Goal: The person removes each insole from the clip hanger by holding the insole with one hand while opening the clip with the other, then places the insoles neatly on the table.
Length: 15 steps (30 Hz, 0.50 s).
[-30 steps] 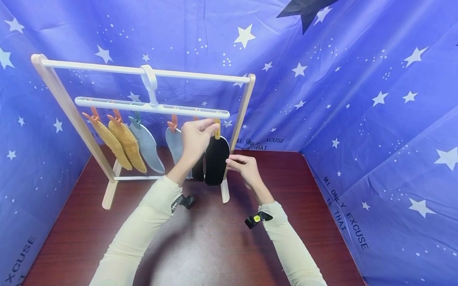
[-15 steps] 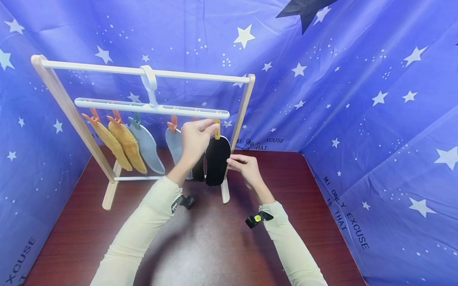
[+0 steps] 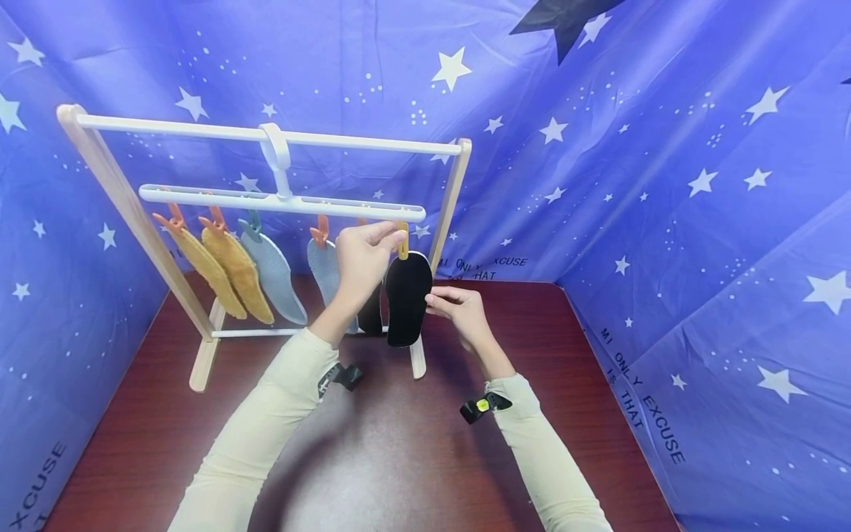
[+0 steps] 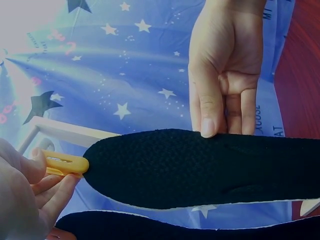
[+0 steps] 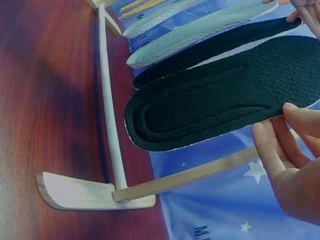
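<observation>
My left hand (image 3: 362, 258) pinches a yellow clothespin (image 3: 403, 240) under the right end of a white hanger (image 3: 219, 196). In the left wrist view, the tip of a black insole (image 4: 200, 170) meets the mouth of that clothespin. The thumb and fingers of my right hand (image 3: 462, 312) pinch the insole's right edge, about halfway down. Behind it hangs a second black insole (image 5: 215, 52), its upper end mostly hidden by my left hand in the head view. Farther left, two light blue insoles (image 3: 272, 273) and two mustard-yellow insoles (image 3: 209, 270) hang from orange and teal clothespins.
The hanger hooks over the white top rail (image 3: 372, 142) of a wooden rack, whose right foot (image 3: 418, 358) is just below the black insole. A white lower bar (image 3: 255, 332) joins the feet. Under it is a dark red tabletop (image 3: 532, 340); a blue starry cloth (image 3: 598, 185) surrounds it.
The front black insole has swung slightly to the right at its lower part, along with my right hand. My left hand stays at the yellow clothespin.
</observation>
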{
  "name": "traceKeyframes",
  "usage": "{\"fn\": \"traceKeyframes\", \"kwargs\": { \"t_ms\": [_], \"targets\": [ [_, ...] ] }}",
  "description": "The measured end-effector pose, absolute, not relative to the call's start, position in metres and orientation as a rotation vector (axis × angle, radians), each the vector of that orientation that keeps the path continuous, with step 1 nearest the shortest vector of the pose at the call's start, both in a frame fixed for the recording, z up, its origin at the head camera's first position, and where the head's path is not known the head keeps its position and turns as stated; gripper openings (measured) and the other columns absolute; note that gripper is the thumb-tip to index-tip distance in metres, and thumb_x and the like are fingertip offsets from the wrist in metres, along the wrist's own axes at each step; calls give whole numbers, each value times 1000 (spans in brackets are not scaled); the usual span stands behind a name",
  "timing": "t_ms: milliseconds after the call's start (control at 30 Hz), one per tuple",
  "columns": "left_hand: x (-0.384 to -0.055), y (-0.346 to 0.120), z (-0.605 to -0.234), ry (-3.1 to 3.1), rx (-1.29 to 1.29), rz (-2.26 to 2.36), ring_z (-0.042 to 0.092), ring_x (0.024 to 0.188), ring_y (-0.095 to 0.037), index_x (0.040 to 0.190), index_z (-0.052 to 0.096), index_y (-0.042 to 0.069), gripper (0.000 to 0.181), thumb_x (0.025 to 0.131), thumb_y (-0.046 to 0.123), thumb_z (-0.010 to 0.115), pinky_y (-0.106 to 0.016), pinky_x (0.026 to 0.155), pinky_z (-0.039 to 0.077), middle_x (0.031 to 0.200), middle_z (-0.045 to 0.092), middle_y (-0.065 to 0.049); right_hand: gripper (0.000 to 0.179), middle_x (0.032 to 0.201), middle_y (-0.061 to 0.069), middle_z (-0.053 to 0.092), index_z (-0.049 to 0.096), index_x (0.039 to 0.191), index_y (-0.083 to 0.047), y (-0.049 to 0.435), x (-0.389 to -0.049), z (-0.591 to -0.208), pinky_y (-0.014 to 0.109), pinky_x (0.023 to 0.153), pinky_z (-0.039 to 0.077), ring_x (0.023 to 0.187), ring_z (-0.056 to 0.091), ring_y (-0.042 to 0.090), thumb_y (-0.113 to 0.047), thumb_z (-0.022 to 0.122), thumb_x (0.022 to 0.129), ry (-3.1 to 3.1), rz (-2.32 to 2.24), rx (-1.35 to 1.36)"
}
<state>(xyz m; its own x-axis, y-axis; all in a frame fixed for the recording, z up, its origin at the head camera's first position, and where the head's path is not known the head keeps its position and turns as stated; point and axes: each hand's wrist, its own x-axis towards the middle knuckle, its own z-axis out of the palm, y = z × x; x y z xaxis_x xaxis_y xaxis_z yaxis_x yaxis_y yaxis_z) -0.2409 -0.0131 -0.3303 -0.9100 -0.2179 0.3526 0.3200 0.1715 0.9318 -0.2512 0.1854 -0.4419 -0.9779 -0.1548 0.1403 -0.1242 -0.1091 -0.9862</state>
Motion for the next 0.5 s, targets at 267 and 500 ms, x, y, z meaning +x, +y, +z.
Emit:
{"fn": "traceKeyframes", "kwargs": {
  "t_ms": [267,500],
  "targets": [
    [-240,-13,-330,-2052,-106,-1756,78,87,-30,110,77,-1,25,89,12,79,-37,80,64,104,76,-19,27,90,-4,77,61,113,27,193,-255,-437,41,83,63,79,75,10,15,65,90,2101,-2292,-349],
    [-240,-12,-330,-2065,-93,-1762,78,88,-30,112,76,-1,27,89,12,79,-37,80,64,106,76,-19,32,88,-6,76,59,116,28,203,-260,-431,38,82,64,78,75,9,14,66,90,2162,-2238,-337]
  ]
}}
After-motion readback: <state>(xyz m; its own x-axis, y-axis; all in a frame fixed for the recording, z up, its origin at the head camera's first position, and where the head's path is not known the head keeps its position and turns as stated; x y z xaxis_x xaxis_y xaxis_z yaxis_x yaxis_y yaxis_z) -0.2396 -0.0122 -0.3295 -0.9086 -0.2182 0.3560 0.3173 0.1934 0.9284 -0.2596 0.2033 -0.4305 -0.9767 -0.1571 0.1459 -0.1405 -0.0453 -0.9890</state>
